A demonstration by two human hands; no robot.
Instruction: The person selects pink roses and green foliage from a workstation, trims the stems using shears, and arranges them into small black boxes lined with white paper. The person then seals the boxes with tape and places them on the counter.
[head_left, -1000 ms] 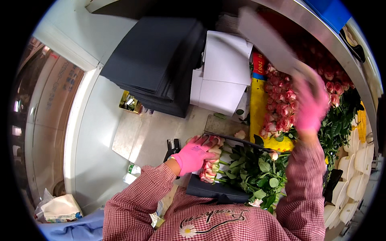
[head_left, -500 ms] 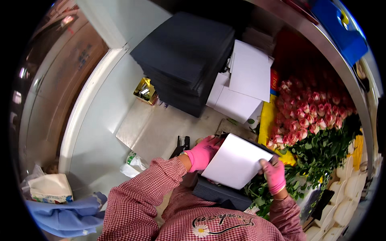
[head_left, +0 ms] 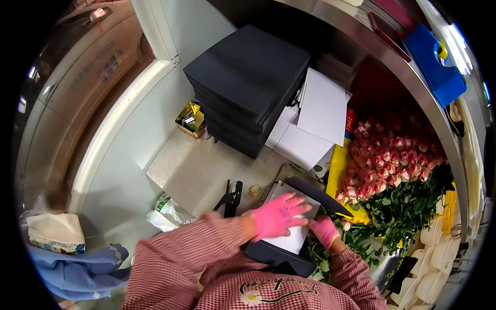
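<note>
Pink-gloved L hand (head_left: 278, 217) spread on white rectangular card (head_left: 293, 242), ctr; pink-gloved R hand (head_left: 324, 231) at edge, grip unclear.
Grey flat worktop (head_left: 204, 173) mid-frame; dark script (head_left: 285, 283), red-checked top (head_left: 222, 287), btm.

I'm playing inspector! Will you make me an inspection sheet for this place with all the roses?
Surface: pale grey worktop, with a loose petal on it.
Job's things: a white sheet under the hands; dark corrugated sheets by the person's front; pink-and-white roses at the right.
Clutter: black stapler, gold tin with small metal pieces, crumpled plastic bag.
Left grip: pink-gloved left hand, spread over the white sheet.
Right grip: pink-gloved right hand at the sheet's right edge; can't tell whether it pinches.
Cables: nothing seen.
Surroundings: tall black stack behind; tissue box and blue cloth lower left.
</note>
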